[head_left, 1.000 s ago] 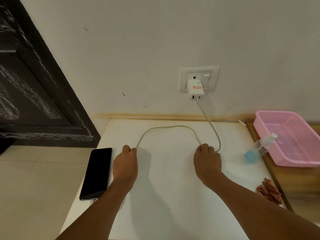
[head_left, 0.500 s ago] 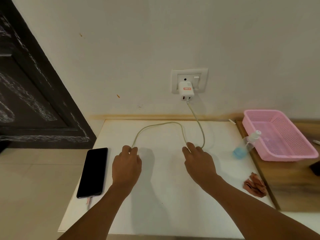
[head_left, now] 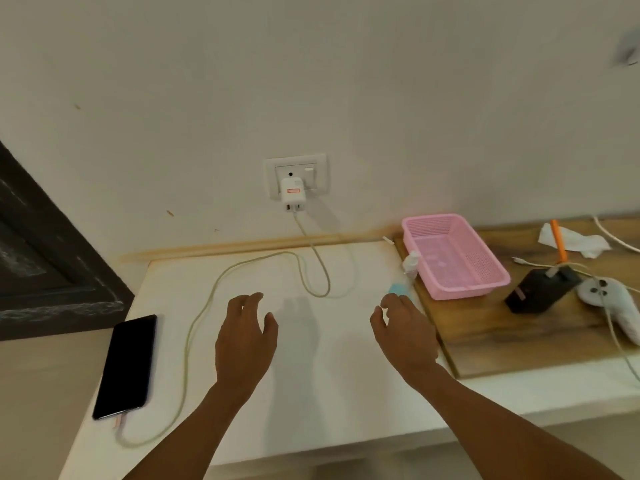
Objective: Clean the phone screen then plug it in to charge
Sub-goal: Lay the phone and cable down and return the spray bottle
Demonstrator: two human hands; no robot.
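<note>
Both hands hang above the white table [head_left: 311, 393] with nothing in them. The left hand [head_left: 244, 336] has its fingers loosely spread and relaxed, palm down; the right hand [head_left: 405, 332] is the same, fingers slack and slightly bent, gripping nothing.

The phone [head_left: 126, 367] lies face up with a dark screen, off to the left of the left hand, near the table's left edge. The charging cable [head_left: 194, 327] is plugged into the phone's near end, loops just beyond that end, then runs up between the phone and the left hand, arcs past the left fingertips, dips in a loop between the two hands on their far side, and climbs to the white charger [head_left: 293, 197] seated in the wall socket [head_left: 296, 174], well beyond both hands.

Just past the right fingertips lies a small spray bottle [head_left: 407, 271] with a blue end, partly hidden by those fingers. Beside it, to the right of the right hand, a pink basket [head_left: 453, 254] sits on a wooden board [head_left: 519, 334]
</note>
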